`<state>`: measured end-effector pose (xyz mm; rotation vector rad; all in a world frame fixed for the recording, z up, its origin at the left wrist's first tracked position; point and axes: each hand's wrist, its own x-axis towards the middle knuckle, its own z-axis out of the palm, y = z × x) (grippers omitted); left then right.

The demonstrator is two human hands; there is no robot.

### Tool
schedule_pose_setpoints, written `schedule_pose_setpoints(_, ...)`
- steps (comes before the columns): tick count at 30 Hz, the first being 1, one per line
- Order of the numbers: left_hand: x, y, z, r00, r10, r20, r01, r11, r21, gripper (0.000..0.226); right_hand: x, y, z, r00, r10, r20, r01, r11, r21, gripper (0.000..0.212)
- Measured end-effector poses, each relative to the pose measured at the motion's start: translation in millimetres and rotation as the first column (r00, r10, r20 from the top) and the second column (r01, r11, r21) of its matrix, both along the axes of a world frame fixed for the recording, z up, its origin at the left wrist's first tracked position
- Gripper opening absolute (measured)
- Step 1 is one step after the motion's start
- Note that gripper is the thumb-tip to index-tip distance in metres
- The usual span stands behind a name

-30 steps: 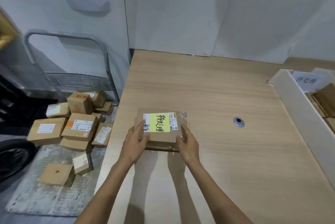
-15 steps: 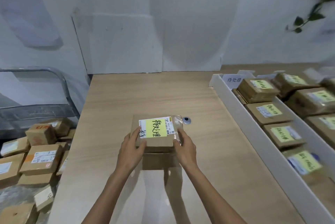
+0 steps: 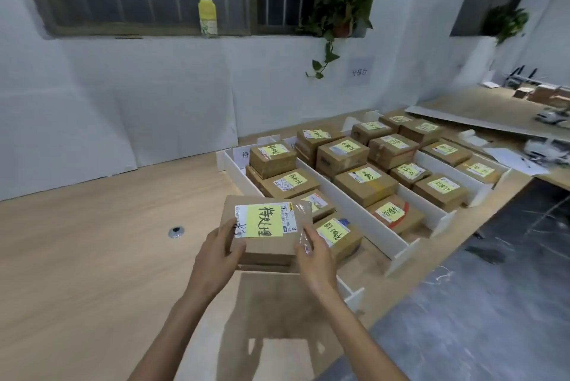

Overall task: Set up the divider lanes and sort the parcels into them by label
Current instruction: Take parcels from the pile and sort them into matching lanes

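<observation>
The parcel (image 3: pixel 265 235) is held flat above the desk (image 3: pixel 92 257), at the near end of the left lane (image 3: pixel 239 172), with its label (image 3: pixel 262 220) facing up. Its near corners are clamped by the fingers (image 3: pixel 226 231) of the left hand (image 3: pixel 216 260) and of the right hand (image 3: pixel 314 260), thumbs on top. The carton is judged stiff and light, since no sag is seen. Loose clear film (image 3: pixel 303 211) at the right corner is probably slippery; bare cardboard sides are to be preferred as holds, and the label left uncovered
</observation>
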<state>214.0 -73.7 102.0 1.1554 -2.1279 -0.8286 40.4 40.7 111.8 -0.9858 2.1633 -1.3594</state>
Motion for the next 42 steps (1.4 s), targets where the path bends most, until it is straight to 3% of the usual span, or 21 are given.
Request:
schedule_pose_setpoints(6, -88, 23, -7, 0.992, -0.128, 0.001, 0.128, 0.992, -0.012, 0.049, -69, 52, 4, 0.989, -0.136, 0.049, 0.137, 0.99, -0.023, 0.048)
schedule_pose_setpoints(15, -191, -10, -35, 0.997, -0.072, -0.028, 0.073, 0.997, 0.011, 0.05, -175, 13, -11, 0.995, -0.088, 0.038, 0.086, 0.995, 0.06, 0.046)
schedule_pose_setpoints(27, -271, -77, -51, 0.996, 0.079, -0.029, -0.077, 0.994, 0.078, 0.051, -286, -99, -22, 0.986, 0.147, 0.077, -0.154, 0.984, 0.094, 0.041)
schedule_pose_setpoints(42, -343, -182, -70, 0.911, 0.41, 0.046, -0.412, 0.901, 0.135, 0.05, -383, -280, -56, 0.882, 0.459, 0.104, -0.47, 0.869, 0.153, 0.046)
